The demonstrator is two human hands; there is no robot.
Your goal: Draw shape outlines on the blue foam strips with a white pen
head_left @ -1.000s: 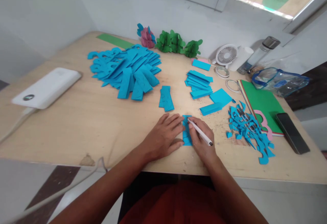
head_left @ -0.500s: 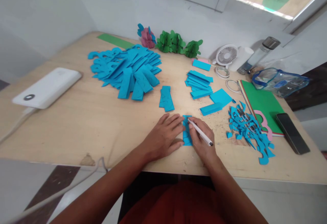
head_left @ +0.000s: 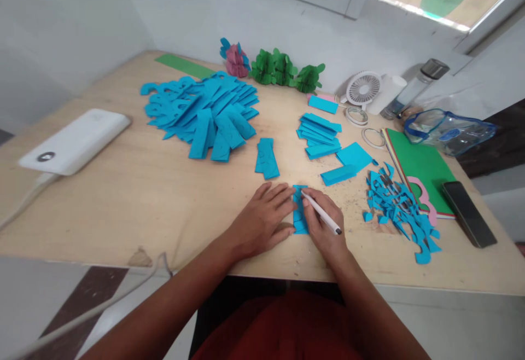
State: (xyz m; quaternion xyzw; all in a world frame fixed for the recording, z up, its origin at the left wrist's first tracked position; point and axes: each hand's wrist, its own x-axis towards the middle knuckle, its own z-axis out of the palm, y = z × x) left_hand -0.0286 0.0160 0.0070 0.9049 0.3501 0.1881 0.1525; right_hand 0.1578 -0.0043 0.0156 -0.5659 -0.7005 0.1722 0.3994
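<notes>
Right hand (head_left: 328, 230) grips slim white pen with dark end (head_left: 322, 214) over small blue paper strip with drawn lines (head_left: 300, 223), lower centre of frame.
Pale wooden table (head_left: 135, 201): front edge runs just below both hands; open wood at centre left, between left hand (head_left: 266, 216) and white rectangular power bank (head_left: 77, 141). Tighter ahead: small overlapping pair of blue paper strips (head_left: 267, 158) near the left fingers; right side has loose pile of blue paper scraps (head_left: 396, 201), apart from right hand. Left hand flat, palm down, fingers slightly parted, tips at strip's left edge. Right fingers closed round pen, tip at strip's upper end; contact too fine to tell. Versus half a second ago: hands, pen and strip in practically the same spots, no clear change.
</notes>
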